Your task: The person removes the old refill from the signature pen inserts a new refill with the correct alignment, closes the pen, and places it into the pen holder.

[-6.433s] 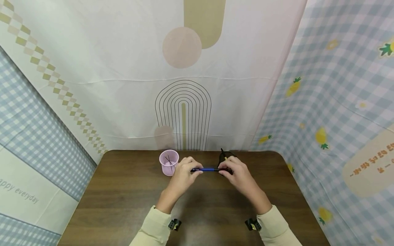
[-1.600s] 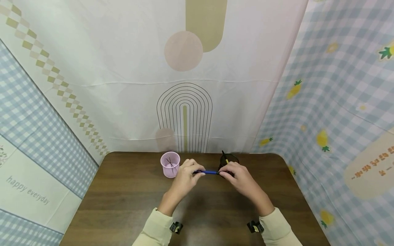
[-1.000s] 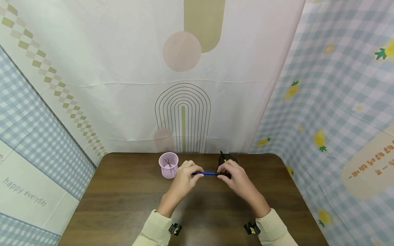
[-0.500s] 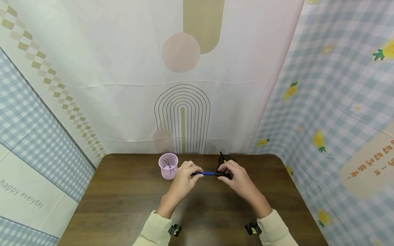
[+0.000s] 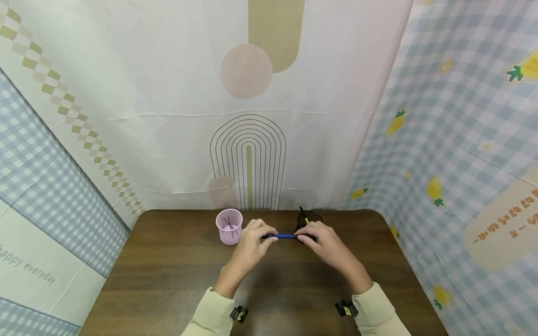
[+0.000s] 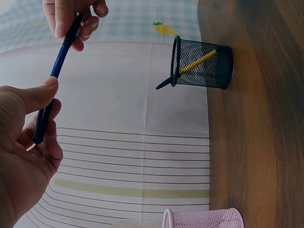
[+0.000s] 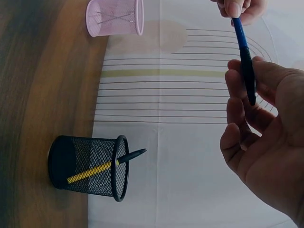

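Note:
A blue pen with black ends is stretched level between both hands above the table in the head view. My left hand pinches one dark end between thumb and fingers; that end pokes out past the fingers in the left wrist view. My right hand holds the other end by thumb and forefinger, its remaining fingers loosely curled. In the right wrist view the black tapered tip points toward the right palm. Behind the right hand stands a black mesh pen cup with a yellow and black pen leaning inside.
A pink mesh cup stands just left of my left hand, with thin dark sticks in it. Both cups are near the back edge of the brown wooden table. A printed cloth hangs behind the table.
Both hands stay on the blue pen throughout. The right fingers have shifted slightly along its dark end and turned a little over the last second. The cups have not moved.

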The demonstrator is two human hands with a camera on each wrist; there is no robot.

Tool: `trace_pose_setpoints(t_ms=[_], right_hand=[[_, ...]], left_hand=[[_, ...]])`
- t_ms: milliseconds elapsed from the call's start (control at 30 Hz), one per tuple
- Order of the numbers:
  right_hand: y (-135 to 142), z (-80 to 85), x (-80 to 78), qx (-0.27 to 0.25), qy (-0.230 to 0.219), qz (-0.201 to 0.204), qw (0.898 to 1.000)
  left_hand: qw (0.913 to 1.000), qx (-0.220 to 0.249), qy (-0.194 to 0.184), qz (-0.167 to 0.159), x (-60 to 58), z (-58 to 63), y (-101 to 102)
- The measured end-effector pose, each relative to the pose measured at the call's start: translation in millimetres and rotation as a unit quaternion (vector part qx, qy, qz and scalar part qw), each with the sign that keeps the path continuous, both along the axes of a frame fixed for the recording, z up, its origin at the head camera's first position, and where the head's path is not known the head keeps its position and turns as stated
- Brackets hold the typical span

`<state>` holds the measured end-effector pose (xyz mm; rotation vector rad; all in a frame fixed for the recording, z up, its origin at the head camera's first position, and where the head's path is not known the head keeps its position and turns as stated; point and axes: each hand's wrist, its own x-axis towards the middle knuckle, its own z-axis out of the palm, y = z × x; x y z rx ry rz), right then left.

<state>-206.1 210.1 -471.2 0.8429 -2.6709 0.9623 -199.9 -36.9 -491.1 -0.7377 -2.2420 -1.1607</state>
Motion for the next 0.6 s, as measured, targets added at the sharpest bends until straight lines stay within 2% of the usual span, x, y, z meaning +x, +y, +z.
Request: trace_pose_setpoints(t_ms=[267,600], right_hand=[[0.5,0.4,2.0,-0.015,-0.001,0.003,1.0],[-2.9,-1.0,3.9,-0.029,0.04,-0.002,0.999]], left_hand=[[1.0,0.0,0.003,-0.003,-0.1,0.6,1.2],[0.9998,0.002,0.02,-0.004,-0.5,1.9,2.8]])
